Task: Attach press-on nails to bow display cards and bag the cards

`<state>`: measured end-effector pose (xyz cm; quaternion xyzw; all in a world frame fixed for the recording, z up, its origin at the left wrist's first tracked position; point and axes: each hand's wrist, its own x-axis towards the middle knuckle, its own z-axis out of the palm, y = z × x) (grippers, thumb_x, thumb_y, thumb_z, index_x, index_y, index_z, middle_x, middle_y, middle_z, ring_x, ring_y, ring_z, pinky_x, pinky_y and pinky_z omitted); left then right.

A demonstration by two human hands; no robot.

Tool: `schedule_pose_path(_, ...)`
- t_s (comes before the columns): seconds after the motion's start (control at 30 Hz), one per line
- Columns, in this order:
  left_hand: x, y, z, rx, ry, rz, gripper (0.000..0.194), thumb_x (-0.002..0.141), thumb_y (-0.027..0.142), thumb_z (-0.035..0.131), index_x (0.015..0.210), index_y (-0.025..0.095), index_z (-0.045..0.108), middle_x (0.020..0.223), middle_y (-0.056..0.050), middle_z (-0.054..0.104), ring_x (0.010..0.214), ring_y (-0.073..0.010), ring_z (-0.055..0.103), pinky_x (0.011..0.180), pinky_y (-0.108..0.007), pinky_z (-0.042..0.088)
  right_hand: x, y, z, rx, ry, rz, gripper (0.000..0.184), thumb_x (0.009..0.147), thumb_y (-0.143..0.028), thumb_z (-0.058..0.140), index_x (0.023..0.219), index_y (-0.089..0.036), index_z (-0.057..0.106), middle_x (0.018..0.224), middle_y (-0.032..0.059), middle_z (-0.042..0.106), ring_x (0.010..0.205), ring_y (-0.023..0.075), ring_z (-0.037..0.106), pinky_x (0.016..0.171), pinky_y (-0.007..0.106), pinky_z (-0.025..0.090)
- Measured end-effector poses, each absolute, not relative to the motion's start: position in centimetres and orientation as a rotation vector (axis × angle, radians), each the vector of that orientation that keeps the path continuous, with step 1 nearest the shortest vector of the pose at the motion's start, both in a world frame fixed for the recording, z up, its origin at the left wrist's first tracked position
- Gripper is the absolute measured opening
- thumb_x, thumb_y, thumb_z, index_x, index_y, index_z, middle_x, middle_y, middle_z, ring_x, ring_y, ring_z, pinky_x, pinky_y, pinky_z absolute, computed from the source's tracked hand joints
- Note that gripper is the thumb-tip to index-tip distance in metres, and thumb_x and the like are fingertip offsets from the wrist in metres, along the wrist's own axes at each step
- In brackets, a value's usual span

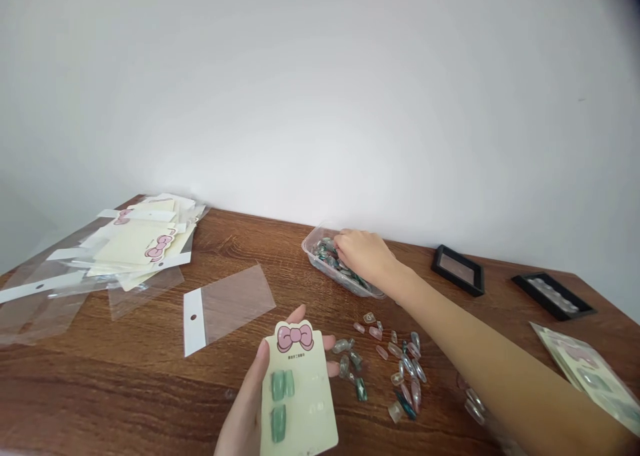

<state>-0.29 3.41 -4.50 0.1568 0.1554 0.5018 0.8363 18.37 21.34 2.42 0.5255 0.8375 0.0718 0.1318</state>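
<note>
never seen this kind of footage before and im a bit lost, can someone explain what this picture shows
This is one picture, from a camera worn on a person's head, facing forward and down. No machine here, just two bare hands. The left hand holds a cream card with a pink bow and three green false nails. The right hand reaches into a clear tub of nails. On the wooden table lie loose nails, cards with clear bags and two black frames.
</note>
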Motion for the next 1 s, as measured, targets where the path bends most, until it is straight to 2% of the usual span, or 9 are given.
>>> schedule_pose_path(0.27,-0.4,3.4,-4.4,0.344,0.350,1.040,0.083,0.099,0.061,0.039,0.163,0.024,0.003,0.124,-0.013,0.074,0.108,-0.0318,0.071,0.099,-0.044,0.046,18.0,21.3,2.4,1.591,2.415,0.116,0.032,0.098,-0.035,0.063,0.124,-0.016,0.062,0.122,0.0092,0.065,0.102,0.0224,0.067,0.087,0.043,0.058)
schedule_pose_path(0.5,-0.4,3.6,-5.0,0.371,0.336,1.038,0.075,0.099,0.060,0.040,0.163,0.026,0.017,0.124,-0.012,0.074,0.105,-0.0306,0.073,0.096,-0.045,0.049,18.1,22.1,2.5,1.590,2.417,0.004,0.032,0.098,-0.035,0.063,0.124,-0.016,0.062,0.123,0.0094,0.065,0.103,0.0224,0.067,0.087,0.043,0.058)
schedule_pose_path(0.83,-0.4,3.7,-5.3,0.374,0.277,1.019,0.080,0.101,0.056,0.041,0.164,0.022,0.006,0.127,-0.013,0.072,0.107,-0.0299,0.072,0.097,-0.042,0.047,18.1,22.1,2.1,1.633,2.484,-0.055,0.033,0.098,-0.035,0.064,0.123,-0.015,0.062,0.122,0.0101,0.065,0.102,0.0224,0.067,0.087,0.043,0.058)
schedule_pose_path(0.93,-0.4,3.7,-5.3,0.387,0.233,1.014,0.079,0.102,0.053,0.040,0.163,0.022,0.003,0.129,-0.013,0.072,0.109,-0.0301,0.071,0.099,-0.043,0.046,18.5,22.2,2.0,1.651,2.565,-0.088,0.029,0.098,-0.035,0.063,0.120,-0.016,0.064,0.119,0.0087,0.066,0.101,0.0215,0.067,0.087,0.043,0.058)
schedule_pose_path(1.0,-0.4,3.6,-5.2,0.382,0.232,1.012,0.078,0.102,0.052,0.039,0.163,0.022,0.002,0.129,-0.013,0.071,0.110,-0.0302,0.071,0.099,-0.043,0.045,19.0,22.3,2.2,1.670,2.645,-0.124,0.023,0.098,-0.029,0.063,0.117,-0.015,0.065,0.114,0.0083,0.069,0.100,0.0215,0.068,0.088,0.043,0.057)
